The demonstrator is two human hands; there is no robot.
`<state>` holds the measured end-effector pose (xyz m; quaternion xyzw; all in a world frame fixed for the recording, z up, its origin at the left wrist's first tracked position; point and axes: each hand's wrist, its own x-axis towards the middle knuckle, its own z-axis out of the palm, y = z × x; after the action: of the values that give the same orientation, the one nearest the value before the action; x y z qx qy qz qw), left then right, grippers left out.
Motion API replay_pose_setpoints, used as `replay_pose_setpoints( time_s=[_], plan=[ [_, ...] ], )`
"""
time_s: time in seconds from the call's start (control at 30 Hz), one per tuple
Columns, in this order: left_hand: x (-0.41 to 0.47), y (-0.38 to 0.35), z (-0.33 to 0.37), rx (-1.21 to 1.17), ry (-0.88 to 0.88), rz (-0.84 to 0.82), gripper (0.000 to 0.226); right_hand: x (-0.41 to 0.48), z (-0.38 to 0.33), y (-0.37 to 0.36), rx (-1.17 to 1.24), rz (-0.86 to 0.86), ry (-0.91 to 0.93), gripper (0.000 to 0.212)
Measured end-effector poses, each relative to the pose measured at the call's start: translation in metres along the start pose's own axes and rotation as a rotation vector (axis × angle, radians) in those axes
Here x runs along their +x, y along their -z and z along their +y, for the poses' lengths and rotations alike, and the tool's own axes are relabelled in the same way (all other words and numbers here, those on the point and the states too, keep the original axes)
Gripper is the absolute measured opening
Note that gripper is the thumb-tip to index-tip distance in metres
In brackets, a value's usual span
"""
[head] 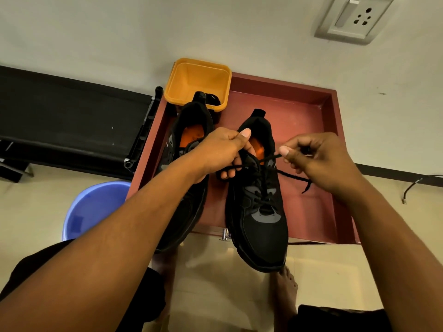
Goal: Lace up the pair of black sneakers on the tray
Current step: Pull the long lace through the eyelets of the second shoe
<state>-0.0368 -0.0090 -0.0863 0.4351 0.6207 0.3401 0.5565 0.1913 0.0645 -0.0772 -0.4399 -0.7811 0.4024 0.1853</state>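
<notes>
Two black sneakers with orange insoles lie on a dark red tray [311,121], toes toward me. The right sneaker [261,226] has a black lace [291,175] threaded through its eyelets. My left hand [220,152] grips the lace's left end above the tongue. My right hand [321,159] pinches the right end between thumb and fingers, and a loose tail trails onto the tray. The left sneaker [191,130] sits beside it, mostly hidden under my left forearm.
An orange square tub [199,80] stands at the tray's back left corner with something black in it. A blue bucket [96,207] sits on the floor to the left, a black bench [72,121] behind it. My bare feet [285,291] are below the tray.
</notes>
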Motion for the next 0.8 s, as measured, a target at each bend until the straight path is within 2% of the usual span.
replay_pose_setpoints(
  time_s=[0.13, 0.2, 0.3, 0.37, 0.47, 0.53, 0.63, 0.7, 0.8],
  plan=[
    [-0.001, 0.0, -0.001, -0.039, 0.0, -0.004, 0.054, 0.002, 0.013, 0.02, -0.022, 0.097, -0.084, 0.016],
    [-0.001, 0.001, -0.001, -0.05, 0.002, 0.001, 0.054, 0.0, 0.01, 0.016, 0.031, 0.026, -0.086, 0.014],
    [-0.002, 0.001, 0.001, 0.004, -0.008, 0.023, 0.054, -0.001, 0.001, -0.002, 0.028, -0.057, 0.011, 0.01],
    [-0.001, 0.001, 0.0, 0.025, -0.016, 0.033, 0.054, 0.001, 0.003, -0.001, -0.015, -0.01, 0.03, 0.006],
    [0.0, -0.001, -0.004, 0.081, -0.036, 0.057, 0.049, 0.004, 0.015, 0.016, -0.043, 0.097, -0.049, 0.014],
    [0.001, -0.002, -0.006, 0.118, -0.048, 0.069, 0.042, 0.002, 0.013, 0.017, 0.0, 0.051, -0.071, 0.012],
    [0.003, -0.002, -0.007, 0.166, -0.073, 0.074, 0.031, -0.001, 0.003, -0.001, 0.0, -0.031, 0.014, 0.009],
    [0.003, -0.003, -0.007, 0.193, -0.084, 0.08, 0.027, 0.001, 0.002, -0.004, -0.048, 0.006, 0.042, 0.007],
    [0.002, -0.004, -0.007, 0.208, -0.085, 0.08, 0.024, 0.004, 0.013, 0.013, -0.082, 0.122, -0.012, 0.015]
  ],
)
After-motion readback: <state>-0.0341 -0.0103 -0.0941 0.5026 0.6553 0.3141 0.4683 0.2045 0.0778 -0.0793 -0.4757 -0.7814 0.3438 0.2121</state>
